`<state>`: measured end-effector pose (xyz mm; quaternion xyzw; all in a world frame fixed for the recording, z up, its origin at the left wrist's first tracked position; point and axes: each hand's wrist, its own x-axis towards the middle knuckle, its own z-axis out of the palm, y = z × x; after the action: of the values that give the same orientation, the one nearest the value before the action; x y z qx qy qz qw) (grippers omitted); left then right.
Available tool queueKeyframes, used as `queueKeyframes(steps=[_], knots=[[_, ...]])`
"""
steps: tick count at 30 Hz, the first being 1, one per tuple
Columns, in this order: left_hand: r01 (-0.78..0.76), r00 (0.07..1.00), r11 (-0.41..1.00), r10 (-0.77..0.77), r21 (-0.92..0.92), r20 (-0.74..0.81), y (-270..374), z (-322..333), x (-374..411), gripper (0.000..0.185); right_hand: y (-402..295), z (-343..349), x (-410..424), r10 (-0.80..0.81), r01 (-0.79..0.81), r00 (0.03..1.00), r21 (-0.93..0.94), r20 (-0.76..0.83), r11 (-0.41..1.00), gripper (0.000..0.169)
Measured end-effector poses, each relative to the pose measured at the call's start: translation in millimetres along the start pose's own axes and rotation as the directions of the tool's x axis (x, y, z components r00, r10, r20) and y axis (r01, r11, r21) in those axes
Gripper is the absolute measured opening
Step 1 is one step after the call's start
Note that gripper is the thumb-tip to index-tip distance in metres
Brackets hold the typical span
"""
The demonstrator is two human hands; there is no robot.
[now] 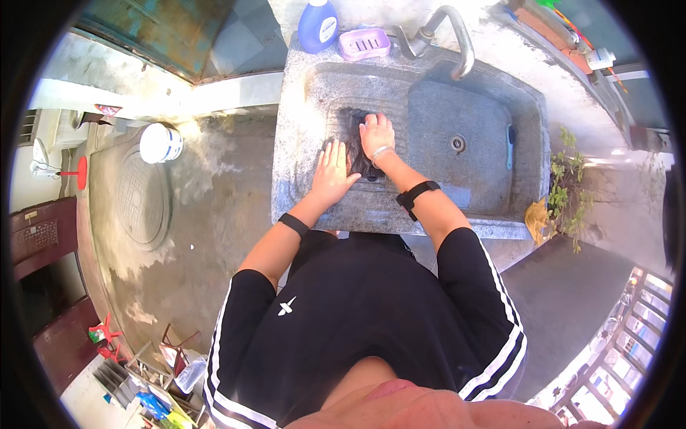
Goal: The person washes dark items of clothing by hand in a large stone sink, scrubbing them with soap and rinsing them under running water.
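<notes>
A dark, crumpled wet cloth [355, 126] lies on the ribbed washboard part [394, 110] of a grey stone sink. My left hand [335, 170] rests flat at the cloth's left edge, its fingers slightly apart. Over the cloth's right side my right hand [377, 135] is bent with curled fingers pressing on it; whether they grip the fabric is hard to tell. A small reddish-brown patch shows between the hands. On the back ledge stand a blue detergent bottle [317, 27] and a pink soap dish [365, 44].
A metal faucet [465, 48] arches over the basin [455, 115] at right, with a drain and a blue brush [509, 146] inside. A yellow cloth [536, 221] hangs at the front right corner, beside a leafy plant [563, 182]. A white bucket [161, 143] stands on the ground at left.
</notes>
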<state>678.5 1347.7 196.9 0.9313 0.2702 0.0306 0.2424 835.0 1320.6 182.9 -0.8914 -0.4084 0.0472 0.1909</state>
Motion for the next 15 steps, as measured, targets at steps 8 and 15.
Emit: queueKeyframes(steps=[8,15], knots=[[0.05,0.998,0.993,-0.046,-0.105,0.04,-7,-17,30,0.099,5,-34,-90,-0.443,0.439,0.895,0.08,0.049,0.895,0.029],[-0.285,0.903,0.957,0.286,-0.052,0.319,-8,-21,76,0.079,39,-63,-61,-0.46,0.403,0.884,0.356,0.089,0.843,0.027]])
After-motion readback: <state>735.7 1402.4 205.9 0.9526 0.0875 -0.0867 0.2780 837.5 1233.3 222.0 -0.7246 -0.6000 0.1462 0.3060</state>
